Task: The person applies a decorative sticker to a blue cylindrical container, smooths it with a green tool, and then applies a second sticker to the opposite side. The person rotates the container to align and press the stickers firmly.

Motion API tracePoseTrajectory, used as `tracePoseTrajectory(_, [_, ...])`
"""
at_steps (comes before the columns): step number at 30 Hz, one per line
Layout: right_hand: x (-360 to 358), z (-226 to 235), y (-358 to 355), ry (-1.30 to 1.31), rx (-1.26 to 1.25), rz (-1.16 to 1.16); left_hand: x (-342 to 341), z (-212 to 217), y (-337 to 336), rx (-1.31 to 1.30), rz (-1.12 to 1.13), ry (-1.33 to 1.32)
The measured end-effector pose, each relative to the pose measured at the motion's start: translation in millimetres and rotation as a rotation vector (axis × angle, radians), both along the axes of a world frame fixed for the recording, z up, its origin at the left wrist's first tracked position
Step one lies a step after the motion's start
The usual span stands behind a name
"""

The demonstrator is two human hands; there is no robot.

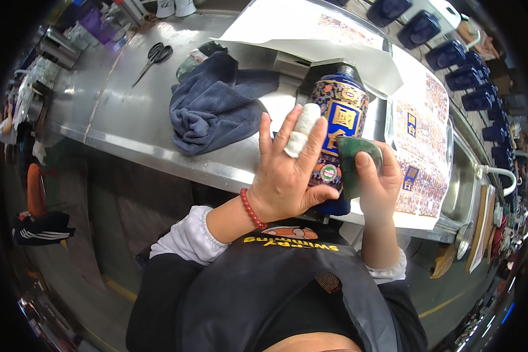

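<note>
A dark blue bottle (347, 102) with a colourful patterned label lies on the bench, its neck pointing away from me. My left hand (287, 161) is spread open over the bottle's left side. One of its fingers has a white wrap (305, 126), and a red bead bracelet circles the wrist. In my right hand (381, 182) is a flat dark green scraper (352, 158), gripped between thumb and fingers. Its edge rests against or just over the label's right side; contact is hard to tell. A dark support (320, 70) stands behind the bottle, partly hidden by it.
Left of the bottle lies a crumpled blue-grey towel (217, 105), with black scissors (152, 58) farther left on the steel bench (117, 111). Printed label sheets (425, 170) cover the right side, near a sink (464, 182). Several blue bottles (419, 29) line the far right.
</note>
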State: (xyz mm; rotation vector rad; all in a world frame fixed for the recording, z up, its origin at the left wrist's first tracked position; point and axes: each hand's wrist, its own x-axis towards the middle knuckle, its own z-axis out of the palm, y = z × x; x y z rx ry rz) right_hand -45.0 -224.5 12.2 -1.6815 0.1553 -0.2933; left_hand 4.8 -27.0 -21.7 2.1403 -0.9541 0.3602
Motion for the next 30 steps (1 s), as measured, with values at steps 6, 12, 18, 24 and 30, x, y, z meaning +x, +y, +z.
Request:
tracePoseTrajectory(6, [0.3,-4.2,1.0,0.049,-0.007,-0.017,3.4,-9.5,9.0,-0.063,-0.042,0.237])
tracePoseTrajectory(12, [5.9,-7.9,1.0,0.004,-0.142,-0.056,-2.3,-4.2,5.2,0.022,-0.046,0.089])
tracePoseTrajectory(18, [4.3,-9.2,2.5,-0.039,-0.074,-0.044,-21.5,-20.5,20.8,0.108,0.034,-0.015])
tracePoseTrajectory(24, [-0.7,-18.0,2.7,-0.028,-0.045,-0.066,-37.9,-31.6,21.9,0.126,0.031,0.032])
tracePoseTrajectory(30, [0.7,2.0,-4.4,-0.134,-0.174,-0.065,-35.0,-30.7,25.2,0.060,0.069,0.017])
